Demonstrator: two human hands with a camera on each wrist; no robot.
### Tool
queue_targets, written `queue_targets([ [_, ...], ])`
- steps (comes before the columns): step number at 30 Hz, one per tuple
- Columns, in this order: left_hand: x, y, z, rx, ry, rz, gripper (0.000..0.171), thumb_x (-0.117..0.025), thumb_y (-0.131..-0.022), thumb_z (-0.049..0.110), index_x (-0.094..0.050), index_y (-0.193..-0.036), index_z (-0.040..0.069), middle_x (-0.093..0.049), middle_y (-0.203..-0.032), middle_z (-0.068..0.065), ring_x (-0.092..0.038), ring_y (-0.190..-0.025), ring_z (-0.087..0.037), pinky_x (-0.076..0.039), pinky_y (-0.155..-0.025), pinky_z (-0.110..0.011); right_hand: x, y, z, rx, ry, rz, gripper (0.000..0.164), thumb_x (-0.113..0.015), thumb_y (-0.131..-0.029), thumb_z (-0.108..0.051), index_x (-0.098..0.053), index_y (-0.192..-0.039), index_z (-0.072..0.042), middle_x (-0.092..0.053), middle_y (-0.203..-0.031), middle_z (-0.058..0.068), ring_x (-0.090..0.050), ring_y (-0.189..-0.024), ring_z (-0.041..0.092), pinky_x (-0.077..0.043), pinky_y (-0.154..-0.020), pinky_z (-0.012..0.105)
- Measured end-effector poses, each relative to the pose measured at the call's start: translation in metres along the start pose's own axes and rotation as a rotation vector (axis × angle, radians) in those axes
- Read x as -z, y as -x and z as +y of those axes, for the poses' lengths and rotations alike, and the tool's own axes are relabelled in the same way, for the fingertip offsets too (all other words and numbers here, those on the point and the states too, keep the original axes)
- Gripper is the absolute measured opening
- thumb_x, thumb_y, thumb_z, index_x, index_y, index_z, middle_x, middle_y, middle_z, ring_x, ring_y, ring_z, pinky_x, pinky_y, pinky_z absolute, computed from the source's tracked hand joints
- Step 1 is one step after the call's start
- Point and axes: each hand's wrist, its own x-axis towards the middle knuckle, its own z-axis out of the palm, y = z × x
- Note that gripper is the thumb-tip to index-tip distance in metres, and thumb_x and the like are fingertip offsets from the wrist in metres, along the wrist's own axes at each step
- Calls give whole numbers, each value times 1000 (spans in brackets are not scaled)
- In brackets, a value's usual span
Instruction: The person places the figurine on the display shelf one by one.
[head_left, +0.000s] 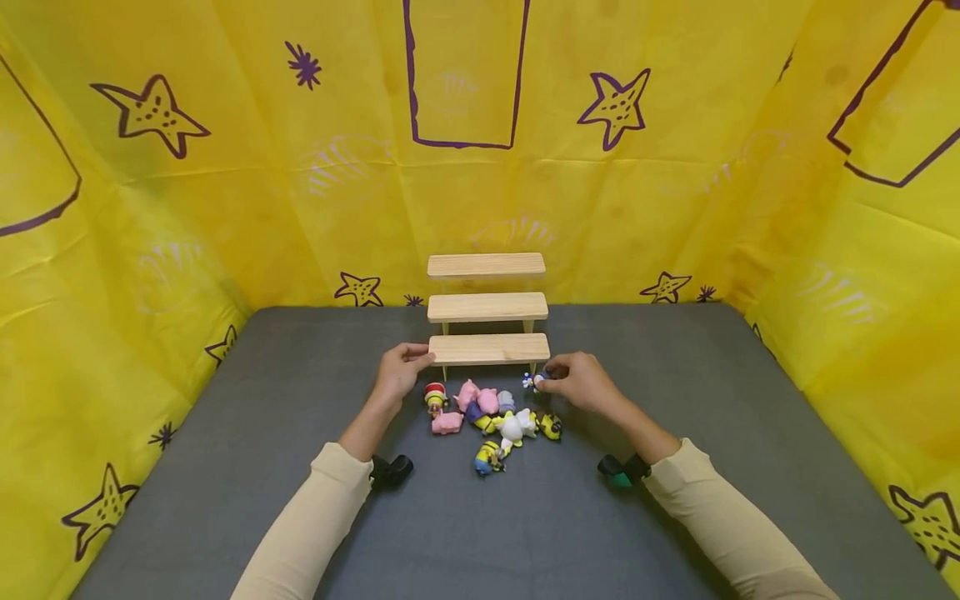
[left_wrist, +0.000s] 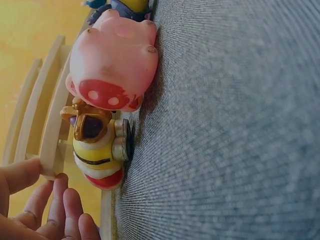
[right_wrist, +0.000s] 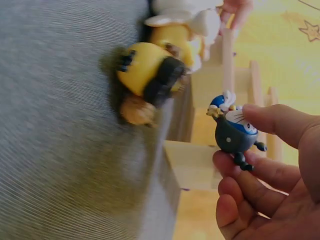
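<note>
A three-step wooden display stand (head_left: pixel 489 348) rises at the far side of the dark table. My left hand (head_left: pixel 397 372) pinches the left end of its lowest step, thumb above and fingers below. Between my right thumb and fingers a small blue-and-white cat figurine (right_wrist: pixel 236 134) is held, just off the stand's right front corner; that right hand (head_left: pixel 587 383) grips nothing else. In front of the stand lies a loose heap of toy figures: pink pigs (head_left: pixel 447 422), a white figure (head_left: pixel 513 429), and yellow figures, one with a red top (left_wrist: pixel 105 178).
Another yellow figure with a blue base (head_left: pixel 487 459) lies nearest me, and a yellow-and-brown one (head_left: pixel 551 427) sits at the heap's right edge. Yellow cloth walls (head_left: pixel 480 200) with drawn stars enclose the grey table (head_left: pixel 480 542) at the back and sides.
</note>
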Motion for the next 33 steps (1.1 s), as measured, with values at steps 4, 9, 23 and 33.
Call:
queue_targets([
  [4,1,1,-1,9,4,-3,31,-66,-93,18,-64,-119,2,-64,-114,-19,-59,-101,-26,-43,-85,-32,11,-2,-8,26,5,-1,39,-75,-84,-24,-69,-110,4,-72,-102,17,-65,-89,25,-53,-79,40],
  [9,4,3,-4,22,9,-17,32,-64,-94,18,-62,-122,3,-63,-118,-19,-59,-107,-28,-43,-91,-37,19,-8,-18,83,29,-7,39,-75,-84,-23,-69,-110,5,-72,-101,18,-63,-84,23,-52,-74,36],
  [23,7,3,-2,21,-18,-52,31,-60,-97,17,-61,-123,2,-63,-118,-20,-60,-109,-31,-45,-93,-39,36,-51,-57,170,101,-64,36,-76,-83,-23,-69,-109,2,-73,-99,15,-66,-88,24,-53,-78,38],
  [33,6,2,-3,37,-10,-51,32,-61,-96,20,-61,-124,4,-62,-118,-17,-58,-108,-29,-44,-94,-39,26,-75,-81,189,113,-119,36,-74,-86,-21,-68,-113,1,-72,-101,14,-65,-90,24,-52,-80,37],
])
